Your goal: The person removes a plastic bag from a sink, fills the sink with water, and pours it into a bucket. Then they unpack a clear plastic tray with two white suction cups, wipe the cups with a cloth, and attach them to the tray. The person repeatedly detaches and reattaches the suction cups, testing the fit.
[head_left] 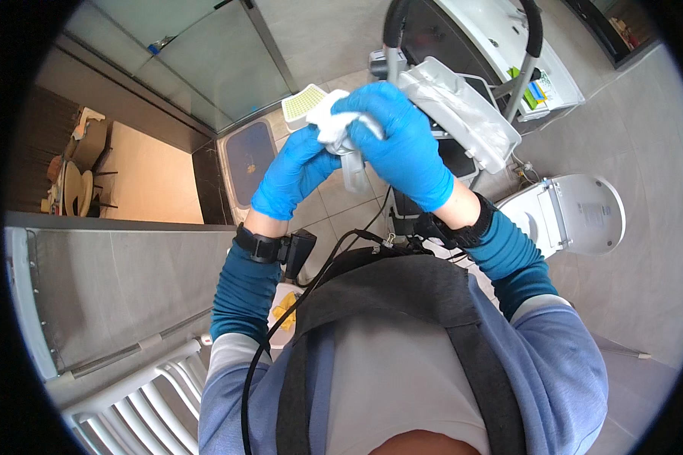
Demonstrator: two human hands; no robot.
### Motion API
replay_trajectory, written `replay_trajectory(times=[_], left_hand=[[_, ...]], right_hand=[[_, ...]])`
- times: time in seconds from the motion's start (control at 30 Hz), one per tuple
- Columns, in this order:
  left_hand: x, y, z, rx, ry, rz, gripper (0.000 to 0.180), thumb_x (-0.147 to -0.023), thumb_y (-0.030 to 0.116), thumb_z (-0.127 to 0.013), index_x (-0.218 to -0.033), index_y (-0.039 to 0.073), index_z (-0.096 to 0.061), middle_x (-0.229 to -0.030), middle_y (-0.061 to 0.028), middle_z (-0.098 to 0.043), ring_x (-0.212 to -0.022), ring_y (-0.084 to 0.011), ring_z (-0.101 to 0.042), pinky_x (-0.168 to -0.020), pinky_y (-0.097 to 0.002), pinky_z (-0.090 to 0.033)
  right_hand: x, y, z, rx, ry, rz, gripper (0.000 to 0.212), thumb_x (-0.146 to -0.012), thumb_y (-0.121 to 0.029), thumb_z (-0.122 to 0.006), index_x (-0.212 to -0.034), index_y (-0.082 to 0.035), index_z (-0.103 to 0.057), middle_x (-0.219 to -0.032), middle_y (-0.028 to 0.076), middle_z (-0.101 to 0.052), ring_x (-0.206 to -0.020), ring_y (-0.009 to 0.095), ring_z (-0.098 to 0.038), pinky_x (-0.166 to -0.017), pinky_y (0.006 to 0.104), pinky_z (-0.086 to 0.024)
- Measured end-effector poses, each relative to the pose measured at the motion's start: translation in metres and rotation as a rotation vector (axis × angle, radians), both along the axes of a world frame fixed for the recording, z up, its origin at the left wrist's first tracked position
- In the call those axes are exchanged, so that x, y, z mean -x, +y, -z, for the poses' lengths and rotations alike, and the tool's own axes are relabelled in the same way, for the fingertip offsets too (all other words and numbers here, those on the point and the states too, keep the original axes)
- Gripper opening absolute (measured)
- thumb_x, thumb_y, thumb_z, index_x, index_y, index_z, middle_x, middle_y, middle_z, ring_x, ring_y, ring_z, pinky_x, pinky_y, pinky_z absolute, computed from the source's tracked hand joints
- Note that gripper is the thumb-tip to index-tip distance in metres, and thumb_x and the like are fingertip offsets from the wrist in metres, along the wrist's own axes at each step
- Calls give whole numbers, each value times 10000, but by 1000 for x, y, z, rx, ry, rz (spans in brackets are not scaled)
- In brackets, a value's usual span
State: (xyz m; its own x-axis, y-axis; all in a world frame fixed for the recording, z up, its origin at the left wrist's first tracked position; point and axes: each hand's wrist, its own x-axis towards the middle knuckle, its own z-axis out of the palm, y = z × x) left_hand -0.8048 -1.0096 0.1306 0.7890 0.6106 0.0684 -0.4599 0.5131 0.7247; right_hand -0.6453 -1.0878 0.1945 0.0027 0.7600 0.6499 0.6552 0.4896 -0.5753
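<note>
In front of my chest, my left hand [296, 173], in a blue glove, is closed around a white plastic tool [354, 171]. Its broad rectangular head has a pale green, dotted face [305, 105]; I cannot tell its exact kind. My right hand [402, 144], gloved too, presses a crumpled white cloth [334, 125] around the tool's middle with its fingers bent. Part of the tool is hidden under the cloth and fingers. Just right of that hand, apart from it, is a long white tray [463, 114] with whitish crumpled material inside, by a cart with a black-gripped handle [533, 30].
A washbasin counter [550, 61] with green, yellow and blue items stands far right, and a toilet [584, 212] on the right. Glass panels [212, 61], a grey mat [250, 163] and a doorway lie left. A towel radiator [144, 402] is near left; a cable [262, 341] crosses my front.
</note>
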Motion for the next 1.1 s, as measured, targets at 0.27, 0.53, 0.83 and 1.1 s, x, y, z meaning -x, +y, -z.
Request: replay_trajectory(times=[0.27,0.53,0.83,1.1], left_hand=[[80,6,15,17,-49,-41,543,-932,321,-522,-1330,-27,-400,-1268,-166,-520,-1129,-277,-551,-944,-425,-481],[145,17,30,-261,81,-161,492,-945,316,-484,-1279,-43,-443,-1226,-159,-536,-1085,-262,-569,-935,-389,-489],[200,33,33,173,-191,-313,559,-975,308,-423,-1392,-27,-258,-1388,-220,-374,-1252,-314,-438,-1033,-429,-415],[207,35,25,66,-158,-464,643,-929,335,-451,-1429,18,-199,-1462,-201,-266,-1302,-383,-349,-1053,-507,-373]], right_hand=[[66,27,15,93,19,37,220,-766,-33,-611,-977,-93,-631,-971,130,-562,-880,326,-598,-753,373,-508],[122,49,20,172,-84,-37,220,-779,-66,-623,-998,-84,-626,-1013,122,-552,-859,311,-602,-737,364,-505],[159,49,29,210,-311,-345,234,-802,-137,-632,-1024,-64,-627,-942,99,-608,-842,265,-625,-742,332,-504],[149,78,49,726,921,-282,353,-921,-177,-553,-1245,-41,-520,-1064,58,-630,-876,139,-632,-761,257,-515]])
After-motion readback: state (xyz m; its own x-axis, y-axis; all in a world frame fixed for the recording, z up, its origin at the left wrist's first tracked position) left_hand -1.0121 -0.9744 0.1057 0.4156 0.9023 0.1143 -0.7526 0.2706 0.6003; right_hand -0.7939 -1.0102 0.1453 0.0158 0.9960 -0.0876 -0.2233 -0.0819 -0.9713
